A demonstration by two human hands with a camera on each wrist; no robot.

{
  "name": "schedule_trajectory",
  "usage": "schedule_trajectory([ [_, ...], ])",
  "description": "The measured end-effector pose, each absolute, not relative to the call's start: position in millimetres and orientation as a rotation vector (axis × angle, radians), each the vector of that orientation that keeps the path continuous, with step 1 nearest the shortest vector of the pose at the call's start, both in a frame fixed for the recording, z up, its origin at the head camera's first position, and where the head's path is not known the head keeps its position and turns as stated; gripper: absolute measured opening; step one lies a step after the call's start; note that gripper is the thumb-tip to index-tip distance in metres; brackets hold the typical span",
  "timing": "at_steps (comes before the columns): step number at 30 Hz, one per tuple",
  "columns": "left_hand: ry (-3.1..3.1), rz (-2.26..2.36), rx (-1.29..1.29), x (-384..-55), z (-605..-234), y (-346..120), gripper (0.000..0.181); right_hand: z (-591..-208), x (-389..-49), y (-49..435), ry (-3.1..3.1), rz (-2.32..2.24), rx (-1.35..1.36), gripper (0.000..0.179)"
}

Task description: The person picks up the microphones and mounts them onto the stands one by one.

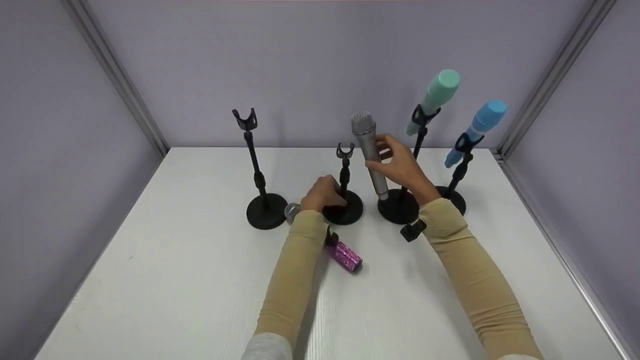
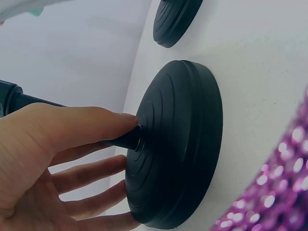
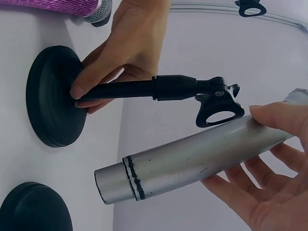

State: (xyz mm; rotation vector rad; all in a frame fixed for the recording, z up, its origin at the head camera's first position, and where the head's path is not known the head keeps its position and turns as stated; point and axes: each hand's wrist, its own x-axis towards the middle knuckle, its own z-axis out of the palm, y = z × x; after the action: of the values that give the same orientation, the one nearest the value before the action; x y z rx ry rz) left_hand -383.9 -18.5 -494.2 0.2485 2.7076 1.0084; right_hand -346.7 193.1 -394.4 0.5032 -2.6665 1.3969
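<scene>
Silver microphone (image 1: 370,150) in the air just beside the short stand (image 1: 345,173), clamped in the right hand (image 1: 401,162), not yet seated! Green microphone (image 1: 441,89) and blue microphone (image 1: 484,120) already cradled; purple microphone (image 1: 346,256), lying on the table (image 1: 175,280), looks left to do; silver's long axis slants steeply, mesh head up and leftward; left hand (image 1: 322,194) pinching the stand's pole

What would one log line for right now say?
left hand: grips short black stand low on its pole | right hand: holds silver microphone beside the stand | pink microphone: lies on table
</scene>
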Motion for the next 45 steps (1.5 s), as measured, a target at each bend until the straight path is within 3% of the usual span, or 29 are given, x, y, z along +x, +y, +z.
schedule_trajectory([
  [16,2.695,1.018,0.257,-383,-494,-20,0.028,-382,-379,174,-2.583,1.487,0.396,0.055],
  [23,2.674,1.052,0.246,-381,-494,-17,0.032,-380,-386,164,-2.569,1.513,0.375,0.064],
  [45,2.697,0.994,0.162,-380,-497,-18,0.032,-384,-396,136,-2.651,1.416,0.621,0.056],
])
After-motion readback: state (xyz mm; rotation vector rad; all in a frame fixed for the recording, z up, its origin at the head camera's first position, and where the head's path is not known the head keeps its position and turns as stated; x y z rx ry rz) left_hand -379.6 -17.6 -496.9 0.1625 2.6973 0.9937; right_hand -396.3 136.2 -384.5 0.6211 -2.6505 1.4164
